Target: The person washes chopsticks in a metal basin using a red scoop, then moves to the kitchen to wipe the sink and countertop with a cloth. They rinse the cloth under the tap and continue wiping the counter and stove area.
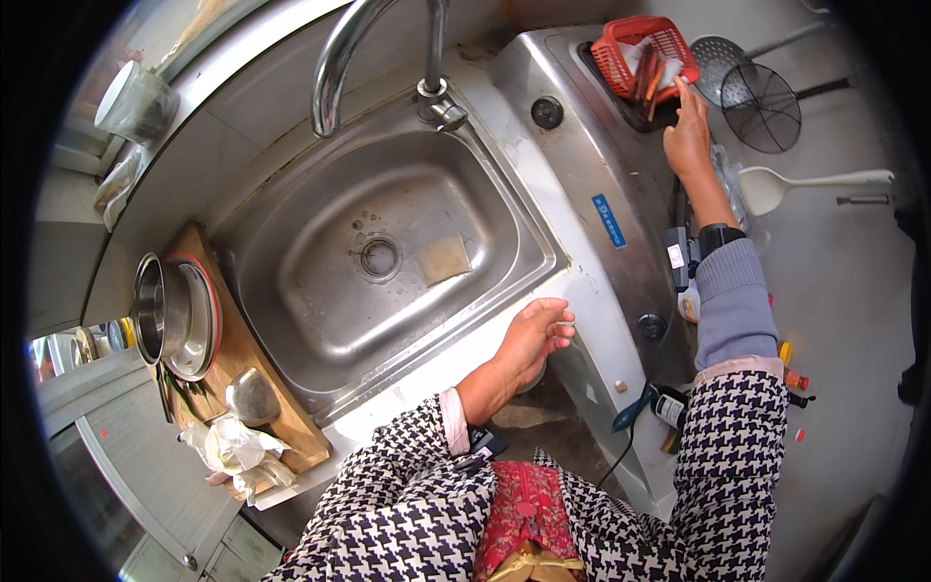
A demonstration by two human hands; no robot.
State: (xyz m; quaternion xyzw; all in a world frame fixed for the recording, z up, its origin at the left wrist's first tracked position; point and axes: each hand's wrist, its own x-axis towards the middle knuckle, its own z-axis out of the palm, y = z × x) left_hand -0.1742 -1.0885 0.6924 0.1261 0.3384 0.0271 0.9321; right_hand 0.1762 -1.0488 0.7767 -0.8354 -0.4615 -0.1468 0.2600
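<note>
My right hand (689, 134) reaches to the far right, its fingertips at the near rim of a red plastic basket (611, 62). Whether the fingers grip that rim is unclear. Inside the basket are dark red and orange stick-like items (649, 80) and something white. The basket sits tilted on the steel gas stove (582, 124). My left hand (537, 336) hovers by the sink's near right corner, fingers loosely curled and nothing visible in them. Before me is a stainless steel sink (320, 291) with a flat yellowish pad (444, 260) beside its drain (379, 258).
A chrome faucet (327, 87) arches over the sink. On the left, a wooden board (298, 429) bears a metal pot (150, 309), bowls, a ladle (252, 396) and crumpled cloth (233, 447). Right of the stove lie strainers (761, 109) and a white spatula (771, 185). A cable hangs by a bottle (669, 406).
</note>
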